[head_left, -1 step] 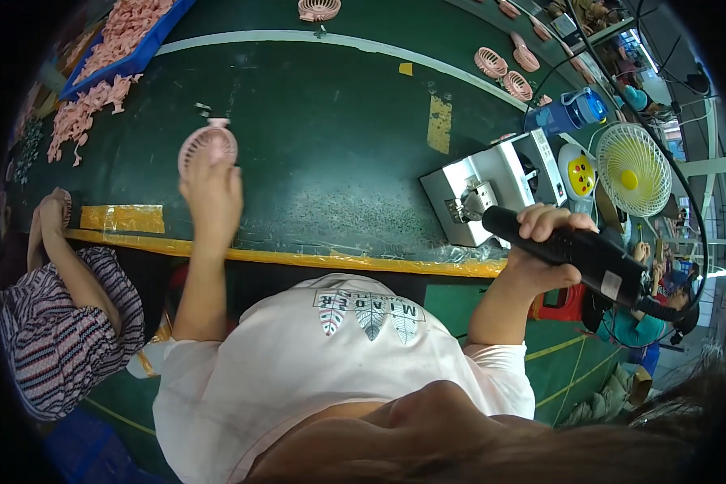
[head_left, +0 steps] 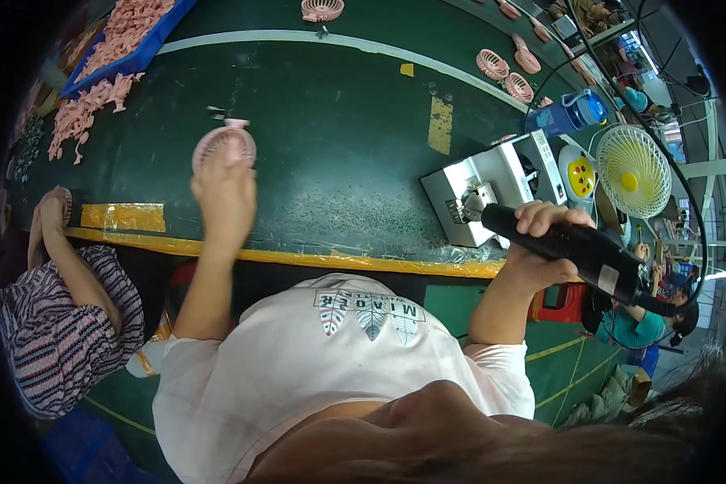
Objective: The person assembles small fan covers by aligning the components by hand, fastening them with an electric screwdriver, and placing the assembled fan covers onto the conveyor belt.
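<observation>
The lower part of the pink fan point(head_left: 224, 145) is covered by the left hand point(head_left: 224, 192), so its handle cannot be made out; only the round grille shows above the fingers. The tip of the black driver point(head_left: 568, 246) is hard to make out where it meets the white fixture point(head_left: 492, 189), and its cable end is lost behind the right hand point(head_left: 540, 234) and toward the picture's rim.

The fan is held in the left hand, closed on it, out over the green counter point(head_left: 339, 137), well in from the near edge with its yellow tape. The grille lies just beyond the fingertips, its face turned up toward the camera.

The driver is gripped in the closed right hand at the counter's near right part. Its long axis runs slantwise, the working end pointing up-left at the fixture, the rear end down-right, off the counter's edge.

A yellow desk fan point(head_left: 630, 171) stands right of the fixture.
</observation>
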Tool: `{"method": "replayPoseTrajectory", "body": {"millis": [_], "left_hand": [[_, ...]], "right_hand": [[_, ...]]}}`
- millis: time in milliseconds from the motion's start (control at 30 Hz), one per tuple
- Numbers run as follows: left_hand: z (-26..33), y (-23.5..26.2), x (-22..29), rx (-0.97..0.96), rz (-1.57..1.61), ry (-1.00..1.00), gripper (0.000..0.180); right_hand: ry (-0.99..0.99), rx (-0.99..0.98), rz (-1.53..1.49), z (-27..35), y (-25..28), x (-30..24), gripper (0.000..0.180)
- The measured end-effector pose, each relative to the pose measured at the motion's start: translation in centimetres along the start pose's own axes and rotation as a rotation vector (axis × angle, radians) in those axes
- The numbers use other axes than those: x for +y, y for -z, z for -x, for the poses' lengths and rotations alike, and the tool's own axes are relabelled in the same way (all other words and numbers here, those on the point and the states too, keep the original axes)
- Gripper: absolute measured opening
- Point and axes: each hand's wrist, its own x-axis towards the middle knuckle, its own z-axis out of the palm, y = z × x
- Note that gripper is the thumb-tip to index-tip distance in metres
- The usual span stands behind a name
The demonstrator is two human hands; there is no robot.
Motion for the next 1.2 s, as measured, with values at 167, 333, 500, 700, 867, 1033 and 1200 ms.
{"method": "replayPoseTrajectory", "body": {"millis": [167,333,500,700,867,1033,1200], "left_hand": [[2.1,-0.9,7.1,-0.076,0.439,-0.425,0.013],[3.5,-1.4,11.4,-0.25,0.775,-0.659,0.016],[3.4,-2.1,11.6,-0.237,0.752,-0.662,0.017],[3.6,-2.2,11.5,-0.237,0.754,-0.648,0.02],[3.5,-2.2,11.4,-0.241,0.76,-0.666,0.02],[3.7,-2.4,11.3,-0.235,0.767,-0.665,0.019],[3.4,-2.4,11.3,-0.225,0.783,-0.672,0.018]], "right_hand": [[-0.236,0.094,-0.01,-0.2,-0.9,0.7,0.054],[-0.412,0.122,-0.088,0.8,-1.7,1.4,0.06],[-0.353,0.001,-0.073,4.1,-3.4,2.5,0.067],[-0.325,-0.124,-0.073,5.1,-5.2,3.6,0.065],[-0.393,-0.115,-0.117,5.3,-6.0,4.1,0.061],[-0.467,-0.14,-0.306,5.7,-6.0,4.6,0.056],[-0.448,-0.142,-0.204,5.2,-5.5,4.3,0.063]]}}
